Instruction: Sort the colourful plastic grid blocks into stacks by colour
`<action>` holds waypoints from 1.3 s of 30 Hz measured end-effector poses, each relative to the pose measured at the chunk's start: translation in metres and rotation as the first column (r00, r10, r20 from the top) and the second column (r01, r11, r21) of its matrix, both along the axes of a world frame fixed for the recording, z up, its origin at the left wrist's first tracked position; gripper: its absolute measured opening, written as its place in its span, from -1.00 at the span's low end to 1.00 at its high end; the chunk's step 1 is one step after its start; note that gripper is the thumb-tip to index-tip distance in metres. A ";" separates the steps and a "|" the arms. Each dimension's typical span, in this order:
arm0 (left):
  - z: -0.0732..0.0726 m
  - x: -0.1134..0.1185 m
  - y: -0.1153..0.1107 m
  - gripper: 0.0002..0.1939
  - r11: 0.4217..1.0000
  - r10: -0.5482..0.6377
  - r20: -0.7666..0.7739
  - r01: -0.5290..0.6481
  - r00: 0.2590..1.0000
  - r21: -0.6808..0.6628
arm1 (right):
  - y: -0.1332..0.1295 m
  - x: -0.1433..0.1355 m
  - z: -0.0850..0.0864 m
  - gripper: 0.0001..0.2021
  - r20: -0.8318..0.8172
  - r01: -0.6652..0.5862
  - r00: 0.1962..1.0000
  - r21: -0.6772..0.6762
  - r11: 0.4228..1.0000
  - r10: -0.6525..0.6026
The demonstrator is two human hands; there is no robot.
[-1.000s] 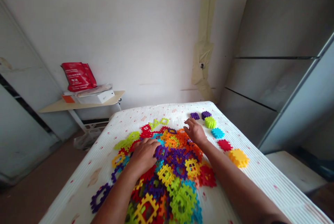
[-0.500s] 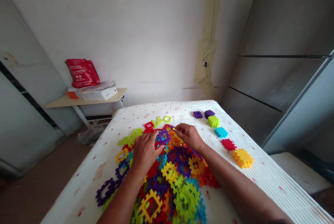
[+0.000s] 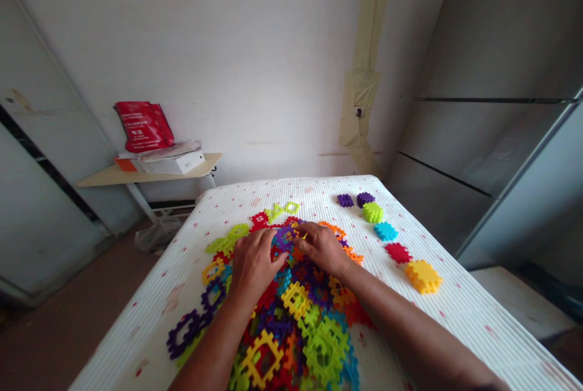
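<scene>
A heap of colourful plastic interlocking tiles with notched edges lies before me, many with cut-out centres. On its far part sits a purple window tile (image 3: 286,237). My right hand (image 3: 322,246) has its thumb and fingers at that tile's right edge, seemingly pinching it. Just left of the same tile, my left hand (image 3: 255,257) rests over the heap, thumb and fingers apart; its fingertips are partly hidden. A yellow tile (image 3: 296,300) and a green round-holed tile (image 3: 324,351) lie nearer to me.
Along the table's right side runs a row of sorted tiles: a purple stack (image 3: 365,199), a green stack (image 3: 373,212), blue tiles (image 3: 386,231), red tiles (image 3: 398,252) and a yellow stack (image 3: 423,275). A side table (image 3: 104,177) with a red bag (image 3: 143,127) stands back left.
My right hand has moved left and slightly nearer, from beyond the purple window tile's right side to its edge. My left hand has stayed nearly still.
</scene>
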State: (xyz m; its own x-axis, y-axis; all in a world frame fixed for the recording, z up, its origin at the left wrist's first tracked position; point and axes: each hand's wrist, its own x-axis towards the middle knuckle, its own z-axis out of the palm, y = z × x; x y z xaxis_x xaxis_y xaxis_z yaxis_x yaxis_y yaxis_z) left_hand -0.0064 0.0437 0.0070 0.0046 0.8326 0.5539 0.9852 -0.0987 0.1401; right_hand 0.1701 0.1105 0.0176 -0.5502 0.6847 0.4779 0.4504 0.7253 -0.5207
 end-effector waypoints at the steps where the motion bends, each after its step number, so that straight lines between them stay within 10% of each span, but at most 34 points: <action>1: 0.000 0.000 0.000 -0.60 1.000 -0.002 0.002 0.002 1.000 0.013 | 0.000 0.000 0.000 -0.76 0.000 -0.003 1.000 0.001 1.000 0.003; 39: 0.006 0.007 -0.008 -0.67 0.968 -0.070 -0.088 0.089 0.994 0.235 | -0.010 -0.011 0.004 -0.53 -0.061 0.046 0.996 -0.237 0.970 -0.062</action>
State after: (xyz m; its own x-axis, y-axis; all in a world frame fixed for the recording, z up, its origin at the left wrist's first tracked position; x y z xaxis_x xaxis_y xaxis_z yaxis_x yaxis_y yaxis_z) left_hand 0.0011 0.0359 0.0127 0.1167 0.6717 0.7316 0.9797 -0.1987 0.0261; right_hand 0.1589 0.1001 0.0220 -0.4811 0.8103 0.3346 0.4438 0.5543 -0.7042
